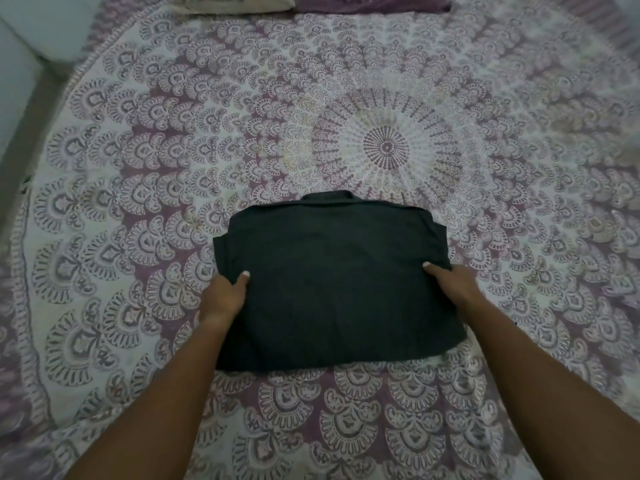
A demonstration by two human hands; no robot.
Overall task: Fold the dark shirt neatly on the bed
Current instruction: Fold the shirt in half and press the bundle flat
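the dark shirt (332, 285) is sitting on the bed (485, 116), on the near half of that purple and white mandala bedspread, just this side of the round centre motif. it's charcoal, nearly black, folded into a roughly square packet with the collar poking out at the far edge and layered folds showing along the right side. top surface is pretty flat, near edge is straight-ish. left hand (225, 296) grips the left edge, thumb on top, other fingers tucked under the cloth. right hand (450, 289) does the same on the right edge, thumb on top, fingers hidden underneath. two pillows (235, 1) at the far end.
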